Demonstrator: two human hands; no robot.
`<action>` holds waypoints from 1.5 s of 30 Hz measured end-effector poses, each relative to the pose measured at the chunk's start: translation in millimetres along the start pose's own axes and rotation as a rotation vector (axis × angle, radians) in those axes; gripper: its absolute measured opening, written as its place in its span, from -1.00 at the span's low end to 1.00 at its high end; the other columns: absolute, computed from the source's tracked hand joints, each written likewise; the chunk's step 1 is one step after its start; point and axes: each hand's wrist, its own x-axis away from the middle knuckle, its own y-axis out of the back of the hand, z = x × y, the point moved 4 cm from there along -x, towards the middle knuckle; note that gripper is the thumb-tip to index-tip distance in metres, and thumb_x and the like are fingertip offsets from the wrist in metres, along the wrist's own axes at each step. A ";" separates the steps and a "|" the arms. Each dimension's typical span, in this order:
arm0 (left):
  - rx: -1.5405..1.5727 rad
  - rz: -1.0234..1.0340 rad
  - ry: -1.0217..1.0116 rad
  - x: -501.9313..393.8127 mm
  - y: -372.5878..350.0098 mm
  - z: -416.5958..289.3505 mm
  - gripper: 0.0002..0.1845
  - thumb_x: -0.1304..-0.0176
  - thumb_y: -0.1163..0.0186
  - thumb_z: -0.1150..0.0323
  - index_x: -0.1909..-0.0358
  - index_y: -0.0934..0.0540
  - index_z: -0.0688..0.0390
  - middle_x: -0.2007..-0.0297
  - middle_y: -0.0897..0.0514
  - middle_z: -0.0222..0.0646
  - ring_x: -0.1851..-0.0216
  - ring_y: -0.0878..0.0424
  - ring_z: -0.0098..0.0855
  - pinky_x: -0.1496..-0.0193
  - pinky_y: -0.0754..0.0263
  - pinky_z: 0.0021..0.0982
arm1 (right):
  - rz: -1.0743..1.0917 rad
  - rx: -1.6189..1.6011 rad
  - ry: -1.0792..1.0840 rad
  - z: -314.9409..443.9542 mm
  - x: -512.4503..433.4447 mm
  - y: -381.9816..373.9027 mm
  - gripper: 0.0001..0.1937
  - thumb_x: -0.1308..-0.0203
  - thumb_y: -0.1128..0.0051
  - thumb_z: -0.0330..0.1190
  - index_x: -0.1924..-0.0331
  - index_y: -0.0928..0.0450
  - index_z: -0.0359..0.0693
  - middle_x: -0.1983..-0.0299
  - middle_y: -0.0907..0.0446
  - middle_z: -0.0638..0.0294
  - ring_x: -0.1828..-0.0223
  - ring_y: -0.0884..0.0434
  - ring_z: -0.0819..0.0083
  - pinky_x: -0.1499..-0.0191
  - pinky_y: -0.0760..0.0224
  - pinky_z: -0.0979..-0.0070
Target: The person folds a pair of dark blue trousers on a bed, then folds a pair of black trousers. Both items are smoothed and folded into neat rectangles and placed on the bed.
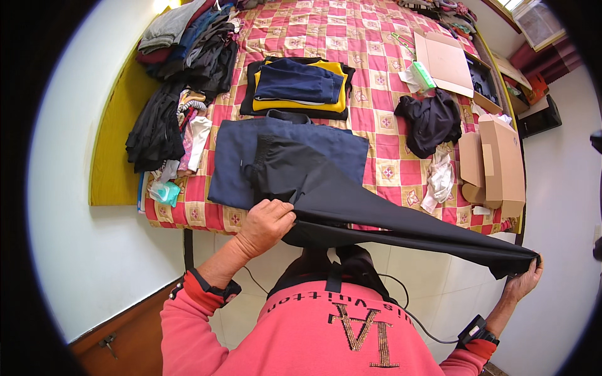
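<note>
A pair of black trousers (348, 199) is stretched between my two hands at the bed's near edge. My left hand (269, 224) grips the cloth near the crotch. Far out to the right, my right hand (524, 281) pinches the leg ends. The gathered elastic waistband (264, 152) lies on a folded dark blue garment (230, 160) spread on the bed. Behind that sits a stack of folded clothes: a navy piece (298, 84) on top, a yellow one (342, 101) under it and black cloth at the bottom.
Piled clothes (202, 56) line the bed's left side, with a teal wipes pack (165, 192) nearby. To the right lie a crumpled dark garment (430, 122), a white cloth (439, 181), a tissue pack (423, 75) and cardboard boxes (501, 164). A checked quilt (376, 61) covers the bed.
</note>
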 end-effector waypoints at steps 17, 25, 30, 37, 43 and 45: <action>0.445 0.490 0.548 109.2 -35.7 -148.0 -0.73 -0.08 -0.27 0.43 0.14 -0.54 0.10 0.38 -0.61 -0.29 0.25 -0.59 -0.17 0.13 -0.44 -0.19 | 0.368 0.250 -0.052 -103.1 -46.5 -19.1 -0.79 -0.47 -0.01 -0.38 -0.05 -0.47 -0.29 0.12 -0.57 0.32 0.09 -0.54 0.57 -0.06 -0.42 0.55; 0.552 0.294 0.949 173.6 -49.3 -250.6 -0.80 -0.17 -0.19 0.52 0.17 -0.66 0.22 0.24 -0.67 -0.24 0.16 -0.65 -0.23 0.14 -0.52 -0.31 | 0.598 0.194 -0.063 -131.0 -57.8 -41.5 -0.83 -0.44 -0.05 -0.34 0.01 -0.53 -0.21 0.17 -0.57 0.39 0.14 -0.52 0.63 0.01 -0.39 0.63; 0.819 0.010 1.469 227.3 -47.4 -269.6 -0.80 -0.34 -0.08 0.50 0.05 -0.60 0.23 0.26 -0.68 -0.33 0.32 -0.72 -0.36 0.30 -0.58 -0.43 | 0.795 0.103 -0.035 -105.9 -25.5 -70.4 -0.80 -0.45 -0.07 -0.33 0.00 -0.55 -0.24 0.18 -0.58 0.36 0.14 -0.52 0.64 0.03 -0.39 0.65; 0.796 -0.671 1.651 303.3 -0.8 -255.8 -0.77 -0.41 0.06 0.56 -0.01 -0.52 0.28 0.22 -0.68 -0.22 0.29 -0.75 -0.36 0.29 -0.66 -0.44 | 1.237 0.201 0.192 -28.4 71.6 -170.1 -0.83 -0.46 -0.03 -0.33 0.07 -0.52 -0.26 0.22 -0.51 0.41 0.22 -0.40 0.65 0.07 -0.27 0.67; 0.291 -1.027 1.327 298.8 159.6 -259.9 -0.76 -0.44 0.06 0.55 -0.01 -0.57 0.26 0.30 -0.72 -0.31 0.24 -0.72 -0.50 0.14 -0.60 -0.49 | 0.938 -0.042 0.691 136.3 73.7 -217.3 -0.78 -0.43 -0.03 -0.39 -0.06 -0.56 -0.25 0.07 -0.59 0.26 0.06 -0.53 0.58 -0.04 -0.40 0.57; 0.065 -1.090 1.127 304.4 204.1 -286.4 -0.71 -0.46 0.09 0.55 -0.07 -0.58 0.25 0.21 -0.72 -0.28 0.09 -0.68 -0.50 0.04 -0.59 -0.46 | 0.541 0.329 1.560 190.1 79.3 -185.1 -0.74 -0.40 -0.06 -0.43 -0.10 -0.54 -0.27 -0.05 -0.58 0.13 -0.06 -0.57 0.38 -0.11 -0.46 0.44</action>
